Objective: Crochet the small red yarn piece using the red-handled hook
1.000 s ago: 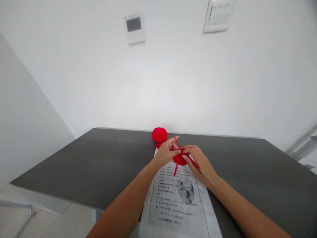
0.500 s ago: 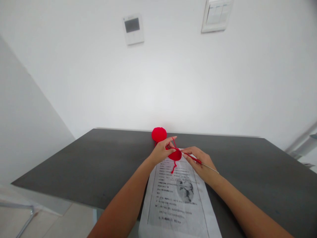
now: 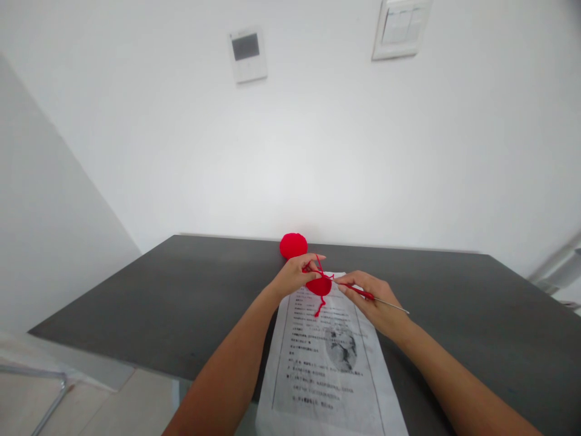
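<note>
Between thumb and fingers, my left hand pinches a small red crochet piece, with yarn looped up over its raised index finger. A short red yarn tail dangles from the piece. My right hand is closed around a crochet hook with a red grip and a thin metal shaft that sticks out behind the hand. The hook's tip reaches the upper right edge of the crochet piece, where a bit of yarn stands out. Behind my left hand sits a red ball of yarn.
A printed sheet with text and a grey picture lies under the hands on the dark table. The table backs onto a white wall carrying a thermostat panel and a switch plate. A metal frame shows at lower left.
The hook has drawn slightly right of the crochet piece, and yarn now shows stretched at its tip. The piece has tilted so its opening is less visible. The view has shifted slightly.
</note>
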Demonstrator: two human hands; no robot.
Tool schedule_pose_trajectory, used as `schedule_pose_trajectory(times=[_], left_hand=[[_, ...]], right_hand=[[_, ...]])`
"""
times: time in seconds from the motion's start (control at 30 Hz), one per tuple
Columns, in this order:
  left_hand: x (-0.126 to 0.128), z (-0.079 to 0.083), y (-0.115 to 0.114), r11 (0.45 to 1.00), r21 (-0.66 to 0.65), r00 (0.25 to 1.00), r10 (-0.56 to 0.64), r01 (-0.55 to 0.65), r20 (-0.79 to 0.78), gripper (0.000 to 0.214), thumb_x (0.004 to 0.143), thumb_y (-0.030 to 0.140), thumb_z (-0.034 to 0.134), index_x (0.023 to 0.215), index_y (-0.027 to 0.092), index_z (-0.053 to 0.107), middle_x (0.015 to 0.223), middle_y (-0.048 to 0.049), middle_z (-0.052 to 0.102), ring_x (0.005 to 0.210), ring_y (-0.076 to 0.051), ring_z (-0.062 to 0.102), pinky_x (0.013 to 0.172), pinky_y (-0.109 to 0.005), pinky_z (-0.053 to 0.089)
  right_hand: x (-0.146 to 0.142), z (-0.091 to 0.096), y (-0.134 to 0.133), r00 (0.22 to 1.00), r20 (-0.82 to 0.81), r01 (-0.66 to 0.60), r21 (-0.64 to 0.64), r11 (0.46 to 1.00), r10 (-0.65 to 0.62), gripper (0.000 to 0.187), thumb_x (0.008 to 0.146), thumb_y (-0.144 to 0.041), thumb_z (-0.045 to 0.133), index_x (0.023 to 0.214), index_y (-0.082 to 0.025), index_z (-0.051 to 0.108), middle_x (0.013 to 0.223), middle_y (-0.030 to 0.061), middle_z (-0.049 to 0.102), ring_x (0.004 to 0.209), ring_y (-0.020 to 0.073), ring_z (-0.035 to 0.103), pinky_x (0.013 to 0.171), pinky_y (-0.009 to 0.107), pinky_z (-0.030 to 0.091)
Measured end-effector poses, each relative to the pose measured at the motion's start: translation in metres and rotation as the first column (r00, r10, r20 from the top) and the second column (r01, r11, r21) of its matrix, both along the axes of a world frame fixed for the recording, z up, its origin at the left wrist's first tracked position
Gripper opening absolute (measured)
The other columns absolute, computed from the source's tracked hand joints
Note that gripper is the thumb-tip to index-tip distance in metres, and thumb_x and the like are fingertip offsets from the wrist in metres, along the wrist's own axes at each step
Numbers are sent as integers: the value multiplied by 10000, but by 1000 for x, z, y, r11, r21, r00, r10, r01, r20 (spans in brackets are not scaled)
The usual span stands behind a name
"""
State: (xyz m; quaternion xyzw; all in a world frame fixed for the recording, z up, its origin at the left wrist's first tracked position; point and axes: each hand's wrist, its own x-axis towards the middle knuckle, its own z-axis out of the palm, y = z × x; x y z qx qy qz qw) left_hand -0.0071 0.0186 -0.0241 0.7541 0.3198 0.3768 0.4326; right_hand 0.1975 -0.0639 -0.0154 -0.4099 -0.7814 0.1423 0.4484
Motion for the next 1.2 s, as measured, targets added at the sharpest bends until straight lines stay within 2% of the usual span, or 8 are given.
schedule_pose_trajectory(times=[0.1,0.27,0.47,0.73,0.9,1.0,1.13,1.2], left_hand=[[0,1,-1,998,-55,1000,-11,13,29,437,694,188,694,1123,128,635,700,19,581,664,-102,524,669,-249,418],[0,5,-3,949,-295,990,-81,113,120,541,624,220,763,1139,123,631,676,28,562,602,-80,504,586,-222,372],[-1,10,-7,885,-390,962,-189,253,195,526,607,206,786,1114,151,658,691,24,578,628,-73,524,626,-223,374],[2,11,-12,825,-464,942,-230,322,246,596,571,193,817,1141,152,649,750,-10,624,709,-112,575,740,-276,420],[3,11,-11,877,-403,960,-198,263,196,575,603,256,808,1148,155,651,728,0,611,688,-109,555,714,-262,407],[0,14,-10,915,-355,975,-136,192,176,419,645,331,780,1016,150,707,800,-34,657,739,-128,574,731,-259,414],[-3,18,-9,946,-309,979,-31,94,201,311,692,418,729,782,121,727,1007,-104,691,873,-179,603,808,-275,423],[-3,18,-10,942,-321,968,-13,96,251,329,708,416,720,859,124,727,974,-96,695,847,-169,609,805,-274,421]], right_hand=[[1,2,1,998,-64,-8,-79,997,3,182,880,-327,562,870,-213,704,828,48,735,763,206,679,686,310,526],[1,2,3,977,-211,-36,-152,988,3,198,860,-358,598,847,-196,711,830,58,736,772,209,684,694,313,537],[-2,-3,1,973,-222,-79,-74,994,61,176,877,-349,596,886,-210,704,883,73,741,830,207,695,761,337,554],[-8,-9,1,974,-162,-149,73,986,160,150,898,-325,580,958,-236,686,1023,89,723,960,206,682,879,366,548],[-6,-11,3,976,-199,-85,-4,996,83,163,883,-359,592,937,-237,685,984,75,735,931,211,689,855,354,551],[-4,-10,3,962,-273,-57,-92,994,30,173,887,-366,583,921,-233,689,993,75,738,947,223,685,847,366,547],[-3,-9,2,923,-383,-113,-164,980,43,156,883,-346,596,928,-226,685,1022,74,733,966,222,682,869,367,536],[-3,-9,2,914,-400,-134,-152,979,63,140,886,-333,596,929,-232,683,1021,65,730,972,213,679,871,356,533]])
